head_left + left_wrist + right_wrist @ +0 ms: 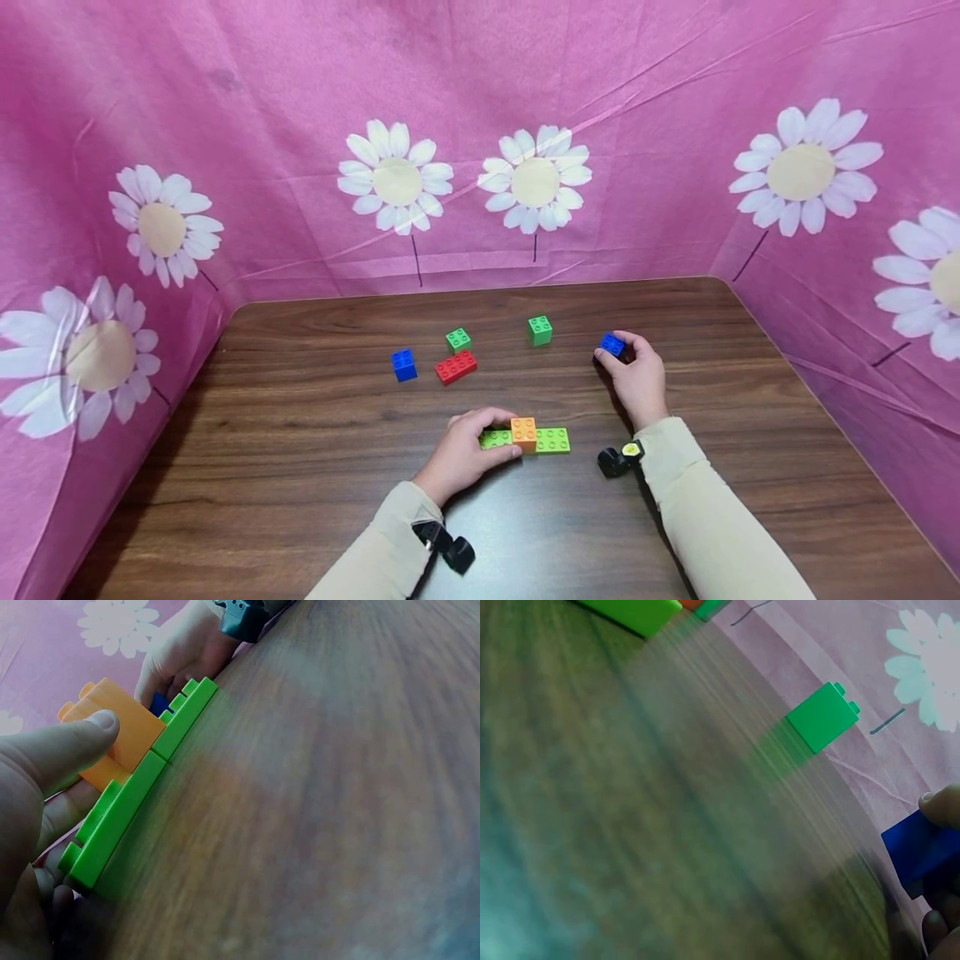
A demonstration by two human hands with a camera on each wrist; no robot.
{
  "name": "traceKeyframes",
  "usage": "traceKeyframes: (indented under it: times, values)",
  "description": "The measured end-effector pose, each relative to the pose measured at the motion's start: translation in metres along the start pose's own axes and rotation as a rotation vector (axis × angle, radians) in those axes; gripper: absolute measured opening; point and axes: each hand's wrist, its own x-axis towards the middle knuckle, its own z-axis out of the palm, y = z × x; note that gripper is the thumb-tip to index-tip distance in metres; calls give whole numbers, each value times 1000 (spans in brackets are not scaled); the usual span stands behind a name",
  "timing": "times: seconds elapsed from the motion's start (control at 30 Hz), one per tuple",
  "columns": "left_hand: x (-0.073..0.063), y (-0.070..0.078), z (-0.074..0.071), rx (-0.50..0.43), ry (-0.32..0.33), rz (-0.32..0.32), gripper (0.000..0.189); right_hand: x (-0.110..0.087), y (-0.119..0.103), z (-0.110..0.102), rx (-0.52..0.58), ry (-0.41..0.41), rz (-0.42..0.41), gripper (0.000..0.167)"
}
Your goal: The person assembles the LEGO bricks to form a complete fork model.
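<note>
My left hand (467, 450) pinches an orange brick (523, 433) between thumb and fingers. That orange brick (120, 727) sits across two flat light-green bricks (553, 440), which lie end to end on the table. In the left wrist view the thumb presses the orange side and the light-green bricks (124, 821) run in a row below it. Toward the back right, my right hand (637, 379) pinches a blue brick (612, 343) between thumb and fingers. In the right wrist view that blue brick (919, 844) is partly covered by the fingers.
On the wooden table (300, 467), a second blue brick (403, 365), a red brick (456, 367) and a green brick (458, 340) stand at the back left of centre. Another green brick (540, 331) stands at the back middle. A pink flowered cloth (465, 75) surrounds the table's back and sides.
</note>
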Motion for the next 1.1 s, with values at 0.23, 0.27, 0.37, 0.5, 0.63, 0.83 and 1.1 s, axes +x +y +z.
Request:
traceKeyframes:
  times: [0.23,0.27,0.37,0.5,0.63,0.83,1.1]
  values:
    - [0,-1,0,14,4,12,35,-4,1,0,27,-20,13,45]
    - [0,-1,0,13,4,12,34,-5,1,0,27,-24,16,45]
    - [1,-1,-1,0,-2,2,34,-8,-1,-2,30,-33,28,45]
    - [1,0,-1,2,-2,1,34,-12,-3,-5,19,-40,21,45]
    - [1,0,-1,3,-1,7,33,-16,-5,-6,5,-48,0,44]
    - [0,2,-1,-12,-11,3,33,-25,-7,-8,-9,-65,-16,43]
    - [-1,-1,-1,-13,-5,-2,34,-41,-8,-8,-3,-102,-16,41]
